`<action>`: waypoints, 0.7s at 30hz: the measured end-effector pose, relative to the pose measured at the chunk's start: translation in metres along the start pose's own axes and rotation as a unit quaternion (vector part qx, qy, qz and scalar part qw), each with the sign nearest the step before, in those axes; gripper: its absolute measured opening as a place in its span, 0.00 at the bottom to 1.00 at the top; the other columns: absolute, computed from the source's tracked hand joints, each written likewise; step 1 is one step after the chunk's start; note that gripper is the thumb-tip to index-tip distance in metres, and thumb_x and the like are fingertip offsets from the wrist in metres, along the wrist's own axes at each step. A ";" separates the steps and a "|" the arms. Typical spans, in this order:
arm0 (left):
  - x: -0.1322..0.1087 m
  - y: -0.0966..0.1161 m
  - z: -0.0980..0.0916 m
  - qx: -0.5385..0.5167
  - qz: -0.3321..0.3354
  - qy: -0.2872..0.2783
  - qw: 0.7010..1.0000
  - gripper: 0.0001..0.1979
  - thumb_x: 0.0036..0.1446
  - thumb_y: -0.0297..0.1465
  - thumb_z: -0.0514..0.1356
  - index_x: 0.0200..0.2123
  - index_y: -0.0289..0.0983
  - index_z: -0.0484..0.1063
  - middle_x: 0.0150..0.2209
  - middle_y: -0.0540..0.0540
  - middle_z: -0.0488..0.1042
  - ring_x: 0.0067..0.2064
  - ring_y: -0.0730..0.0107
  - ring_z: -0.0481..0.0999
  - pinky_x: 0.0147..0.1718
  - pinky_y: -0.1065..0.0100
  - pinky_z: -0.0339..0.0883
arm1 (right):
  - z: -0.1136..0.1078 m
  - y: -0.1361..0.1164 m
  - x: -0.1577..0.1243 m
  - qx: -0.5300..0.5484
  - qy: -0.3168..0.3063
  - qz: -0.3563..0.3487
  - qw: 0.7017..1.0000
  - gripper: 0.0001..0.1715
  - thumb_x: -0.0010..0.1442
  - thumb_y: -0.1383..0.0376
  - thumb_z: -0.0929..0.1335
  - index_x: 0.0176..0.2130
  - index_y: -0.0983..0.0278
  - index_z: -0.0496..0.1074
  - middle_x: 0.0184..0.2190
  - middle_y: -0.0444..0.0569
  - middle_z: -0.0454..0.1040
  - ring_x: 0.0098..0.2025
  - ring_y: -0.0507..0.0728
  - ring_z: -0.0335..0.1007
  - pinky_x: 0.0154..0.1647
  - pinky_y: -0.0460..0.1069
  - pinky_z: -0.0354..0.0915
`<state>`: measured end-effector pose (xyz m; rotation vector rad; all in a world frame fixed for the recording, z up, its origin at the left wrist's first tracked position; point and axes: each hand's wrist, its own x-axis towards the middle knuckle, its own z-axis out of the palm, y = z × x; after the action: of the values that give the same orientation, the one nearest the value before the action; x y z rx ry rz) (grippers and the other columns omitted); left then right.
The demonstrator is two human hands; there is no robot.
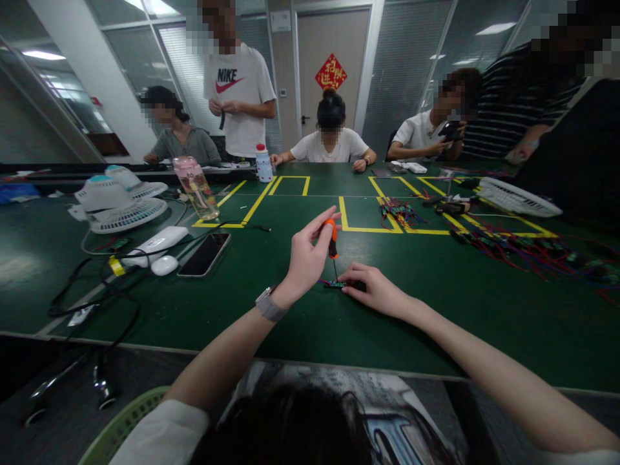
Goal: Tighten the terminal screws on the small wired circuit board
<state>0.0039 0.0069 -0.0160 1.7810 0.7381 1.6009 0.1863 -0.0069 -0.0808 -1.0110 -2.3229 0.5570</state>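
My left hand (pixel 306 257) is closed round a small screwdriver with an orange handle (pixel 332 237), held upright with its tip down on a small circuit board (pixel 335 283) lying on the green table (pixel 310 310). A watch sits on that wrist. My right hand (pixel 374 288) lies flat to the table and pins the board's right end with its fingertips. Thin coloured wires trail off the board to the left.
A black phone (pixel 205 253), a white mouse (pixel 164 265) and black cables (pixel 97 290) lie left. Two white fans (pixel 121 205) and a pink bottle (pixel 196 187) stand farther left. Heaps of coloured wired boards (pixel 527 248) lie right. Several people sit or stand along the far edge.
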 end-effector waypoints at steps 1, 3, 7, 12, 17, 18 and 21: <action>0.000 0.001 0.001 0.008 0.004 0.004 1.000 0.15 0.63 0.33 0.56 0.52 0.39 0.72 0.46 0.43 0.77 0.44 0.67 0.77 0.45 0.65 0.71 | 0.000 0.000 0.000 -0.001 0.000 0.000 1.000 0.10 0.60 0.68 0.67 0.42 0.65 0.76 0.36 0.50 0.72 0.35 0.55 0.70 0.38 0.50 0.68; -0.001 0.002 0.001 0.050 0.025 0.018 0.998 0.13 0.59 0.33 0.61 0.48 0.39 0.75 0.41 0.45 0.75 0.41 0.69 0.76 0.43 0.67 0.71 | 0.000 -0.001 0.000 -0.002 0.000 0.001 1.000 0.10 0.60 0.68 0.67 0.42 0.64 0.76 0.36 0.50 0.71 0.35 0.55 0.70 0.38 0.50 0.68; 0.000 0.004 -0.002 0.109 0.045 0.031 0.993 0.12 0.62 0.34 0.58 0.46 0.42 0.77 0.43 0.45 0.69 0.44 0.70 0.73 0.46 0.68 0.69 | -0.001 -0.003 0.000 -0.002 -0.001 0.004 1.000 0.10 0.61 0.68 0.67 0.42 0.65 0.77 0.36 0.50 0.71 0.35 0.55 0.70 0.38 0.50 0.68; 0.001 0.003 -0.001 0.047 0.042 -0.027 0.998 0.17 0.66 0.28 0.50 0.54 0.41 0.71 0.54 0.43 0.71 0.54 0.68 0.71 0.54 0.64 0.64 | -0.001 -0.003 0.000 -0.001 -0.001 0.005 1.000 0.10 0.61 0.68 0.67 0.42 0.65 0.76 0.36 0.50 0.71 0.35 0.55 0.70 0.39 0.50 0.68; -0.002 0.005 0.000 0.139 0.064 0.023 0.988 0.11 0.61 0.33 0.60 0.46 0.40 0.75 0.38 0.46 0.73 0.40 0.70 0.73 0.43 0.68 0.68 | -0.002 -0.004 0.000 -0.005 -0.002 0.005 1.000 0.09 0.60 0.69 0.67 0.41 0.65 0.77 0.36 0.50 0.71 0.35 0.55 0.70 0.39 0.50 0.67; -0.002 0.005 -0.001 0.163 0.075 0.033 0.983 0.10 0.60 0.34 0.61 0.44 0.39 0.76 0.38 0.46 0.72 0.40 0.70 0.72 0.43 0.68 0.67 | -0.002 -0.004 0.000 -0.005 -0.001 0.006 1.000 0.09 0.60 0.69 0.67 0.41 0.65 0.77 0.35 0.50 0.71 0.35 0.55 0.70 0.39 0.50 0.67; -0.002 0.005 -0.002 0.150 0.084 0.009 0.985 0.13 0.65 0.33 0.54 0.50 0.40 0.73 0.45 0.44 0.72 0.47 0.68 0.72 0.48 0.66 0.65 | -0.002 -0.005 0.000 -0.002 -0.002 0.008 1.000 0.10 0.61 0.69 0.67 0.42 0.66 0.76 0.36 0.50 0.71 0.35 0.55 0.70 0.38 0.50 0.68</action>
<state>0.0021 0.0023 -0.0137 2.0944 0.8966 1.6872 0.1850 -0.0094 -0.0766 -1.0313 -2.3214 0.5608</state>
